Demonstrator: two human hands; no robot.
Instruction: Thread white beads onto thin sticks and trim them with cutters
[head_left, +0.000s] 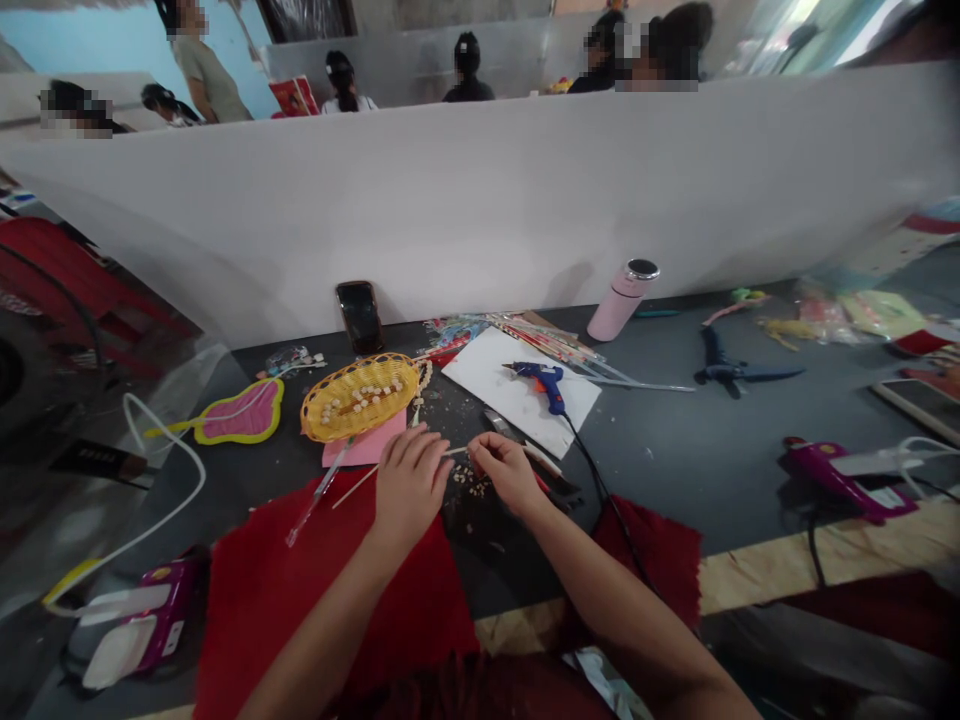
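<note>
1. Head view: thin stick (354, 487) near the centre of the frame, slanting from the lower left up to my right fingers.
2. Right hand (510, 468), centre: thumb and fingertips pinched on the stick's upper end.
3. Left hand (411, 475), just left of centre: lies across the stick, fingers close together; cannot tell how firmly they grip, the undersides being hidden.
4. Handling, my judgement: steady the stick with the left, pinch lightly with the right, and let no side load bend it; something this slim may snap.
5. Pale bits (472, 485) scattered on the dark table (660, 440) below my right fingertips; best kept from being brushed about.
6. Yellow basket (349, 378) left of centre, pale pieces (375, 393) inside. Red cloth (262, 560) lower left.
7. Blue glue gun (544, 378) right of centre on a white sheet (487, 375); its black cord (589, 455) runs towards my right forearm, so I'd mind that elbow.
</note>
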